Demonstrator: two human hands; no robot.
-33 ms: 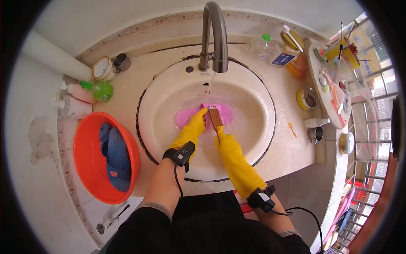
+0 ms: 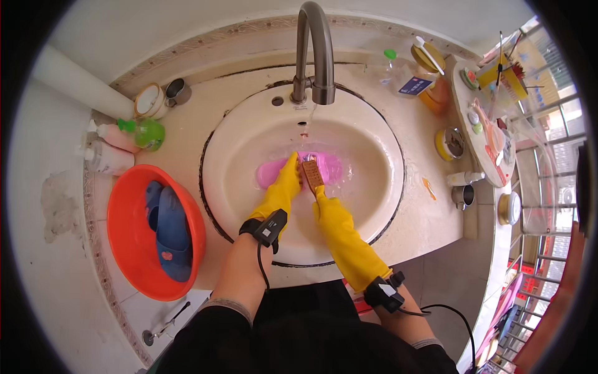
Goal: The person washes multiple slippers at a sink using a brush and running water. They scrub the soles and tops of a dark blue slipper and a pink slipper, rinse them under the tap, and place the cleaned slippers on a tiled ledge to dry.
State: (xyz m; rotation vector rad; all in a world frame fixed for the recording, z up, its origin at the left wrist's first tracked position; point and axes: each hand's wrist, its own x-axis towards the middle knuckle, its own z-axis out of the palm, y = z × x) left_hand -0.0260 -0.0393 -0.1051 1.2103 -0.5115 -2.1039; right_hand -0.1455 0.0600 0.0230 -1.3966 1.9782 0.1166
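Note:
In the white basin (image 2: 233, 156) lies a pink slipper (image 2: 328, 168) in shallow water. My left hand (image 2: 286, 182), in a yellow rubber glove, is closed on the slipper's middle near its strap. A brown scrubbing brush (image 2: 313, 174) is gripped by its handle in my right hand (image 2: 327, 206), also gloved in yellow. The brush head rests against the slipper's strap, just right of my left fingers. Above them a thin stream of water falls from the grey faucet (image 2: 323, 62). The slipper's middle is partly hidden by my hand and the brush.
Left of the basin stands an orange tub (image 2: 124, 249) with blue slippers (image 2: 174, 234) inside. Behind it are a green bottle (image 2: 149, 133) and a metal cup (image 2: 178, 92). Along the right side are a round tin (image 2: 450, 144), another metal cup (image 2: 463, 197) and a cluttered ledge (image 2: 492, 143).
The brush has shifted slightly left and toward me across the slipper's strap, its head turning a little. My left hand stays on the slipper.

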